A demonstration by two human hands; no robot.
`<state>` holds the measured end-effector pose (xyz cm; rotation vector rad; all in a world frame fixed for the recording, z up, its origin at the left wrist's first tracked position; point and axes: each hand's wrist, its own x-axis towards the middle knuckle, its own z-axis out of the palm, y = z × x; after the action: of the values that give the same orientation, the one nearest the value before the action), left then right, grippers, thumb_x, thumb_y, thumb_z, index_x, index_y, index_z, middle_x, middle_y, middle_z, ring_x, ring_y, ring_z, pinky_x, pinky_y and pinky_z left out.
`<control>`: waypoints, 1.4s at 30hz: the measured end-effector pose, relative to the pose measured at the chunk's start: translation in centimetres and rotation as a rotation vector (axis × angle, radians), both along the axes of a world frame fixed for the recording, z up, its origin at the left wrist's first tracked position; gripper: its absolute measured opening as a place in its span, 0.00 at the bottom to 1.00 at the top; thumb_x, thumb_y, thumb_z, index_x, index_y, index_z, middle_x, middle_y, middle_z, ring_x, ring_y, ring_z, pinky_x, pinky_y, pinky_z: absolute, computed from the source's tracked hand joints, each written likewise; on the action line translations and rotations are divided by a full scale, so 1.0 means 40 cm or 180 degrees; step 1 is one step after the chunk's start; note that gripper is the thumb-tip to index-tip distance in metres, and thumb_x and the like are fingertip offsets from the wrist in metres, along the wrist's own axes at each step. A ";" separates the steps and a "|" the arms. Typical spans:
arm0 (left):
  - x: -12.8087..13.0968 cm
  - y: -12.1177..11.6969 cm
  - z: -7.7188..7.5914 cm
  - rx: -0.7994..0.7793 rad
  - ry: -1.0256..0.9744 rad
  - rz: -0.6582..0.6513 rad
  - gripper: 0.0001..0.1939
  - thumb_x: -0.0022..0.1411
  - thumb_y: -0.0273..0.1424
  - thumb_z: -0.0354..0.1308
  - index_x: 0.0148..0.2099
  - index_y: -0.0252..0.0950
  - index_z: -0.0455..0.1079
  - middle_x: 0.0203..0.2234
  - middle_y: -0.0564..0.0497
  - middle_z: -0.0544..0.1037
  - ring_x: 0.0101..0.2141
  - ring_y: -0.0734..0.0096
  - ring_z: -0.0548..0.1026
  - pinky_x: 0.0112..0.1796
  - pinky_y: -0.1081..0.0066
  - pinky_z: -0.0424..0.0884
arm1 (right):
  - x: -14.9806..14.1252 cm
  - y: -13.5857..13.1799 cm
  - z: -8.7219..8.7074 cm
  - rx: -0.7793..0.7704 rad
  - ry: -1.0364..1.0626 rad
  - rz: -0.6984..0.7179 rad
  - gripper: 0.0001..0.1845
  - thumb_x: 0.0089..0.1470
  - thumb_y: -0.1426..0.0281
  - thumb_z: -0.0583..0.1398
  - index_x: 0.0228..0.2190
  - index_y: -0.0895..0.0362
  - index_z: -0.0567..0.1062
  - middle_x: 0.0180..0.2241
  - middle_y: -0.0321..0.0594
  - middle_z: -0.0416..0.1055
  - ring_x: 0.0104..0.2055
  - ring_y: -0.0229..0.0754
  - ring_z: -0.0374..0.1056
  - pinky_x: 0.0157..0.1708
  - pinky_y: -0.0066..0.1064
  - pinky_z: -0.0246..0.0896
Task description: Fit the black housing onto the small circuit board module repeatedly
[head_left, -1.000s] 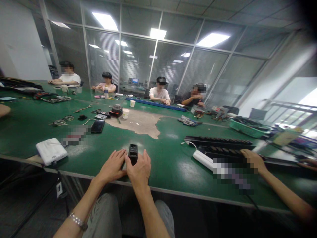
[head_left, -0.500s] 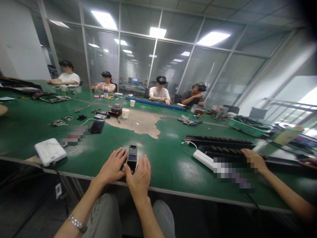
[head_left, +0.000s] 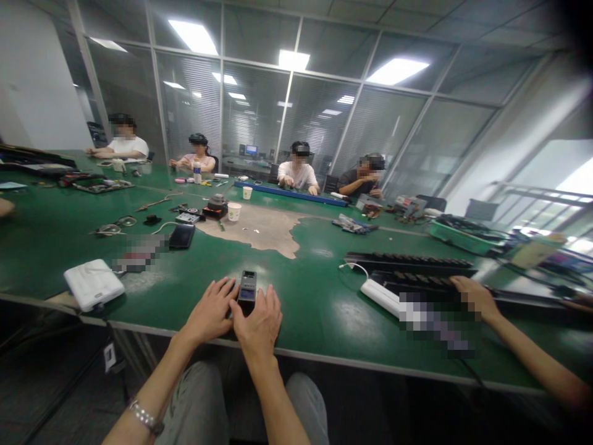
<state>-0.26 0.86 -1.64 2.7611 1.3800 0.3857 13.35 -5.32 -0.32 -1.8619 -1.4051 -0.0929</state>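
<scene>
A small dark, box-shaped device [head_left: 249, 287] with a little bluish display lies on the green table near its front edge. My left hand [head_left: 211, 310] rests flat along the device's left side, its fingers stretched forward. My right hand [head_left: 258, 318] lies at the near end, thumb on the left of the device and fingers stretched out on the right. Both hands look open around it, with fingertips close to its sides. Whether they press on it I cannot tell, as the near end is partly covered by the right hand.
Left stands a white box-like device [head_left: 94, 284] with a cable, near a black phone [head_left: 181, 236]. Right lie a white power strip [head_left: 380, 296] and black slotted rails [head_left: 410, 262], where another person's hand [head_left: 477, 300] rests. Paper cups [head_left: 234, 212] and several seated people are farther back.
My hands and the dark device have stayed almost in place. Across the table, a seated person in white has shifted a hand.
</scene>
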 end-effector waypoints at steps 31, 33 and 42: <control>0.003 -0.001 0.005 -0.0012 -0.0293 -0.0102 0.38 0.63 0.58 0.47 0.68 0.43 0.55 0.67 0.43 0.57 0.66 0.52 0.54 0.63 0.47 0.47 | 0.164 -0.025 0.021 0.0461 -0.0001 -0.0074 0.30 0.55 0.51 0.60 0.48 0.63 0.75 0.58 0.60 0.64 0.61 0.57 0.58 0.57 0.48 0.54; 0.002 -0.001 0.004 0.0001 -0.0293 -0.0115 0.37 0.65 0.57 0.46 0.68 0.44 0.55 0.67 0.44 0.57 0.66 0.53 0.54 0.63 0.48 0.48 | 0.166 -0.027 -0.007 0.0350 -0.0073 -0.0111 0.30 0.55 0.51 0.60 0.47 0.63 0.76 0.58 0.61 0.64 0.61 0.58 0.58 0.57 0.49 0.54; 0.001 0.001 0.003 0.0022 -0.0241 -0.0120 0.36 0.65 0.57 0.44 0.67 0.43 0.56 0.67 0.44 0.57 0.66 0.54 0.54 0.63 0.49 0.47 | 0.178 -0.038 -0.044 0.0099 -0.0347 -0.0184 0.31 0.52 0.51 0.61 0.46 0.66 0.77 0.58 0.64 0.64 0.61 0.61 0.56 0.58 0.49 0.53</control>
<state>-0.21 0.88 -1.53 2.7428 1.3104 0.4886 20.49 -6.86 -2.09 -1.8966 -1.4150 -0.2470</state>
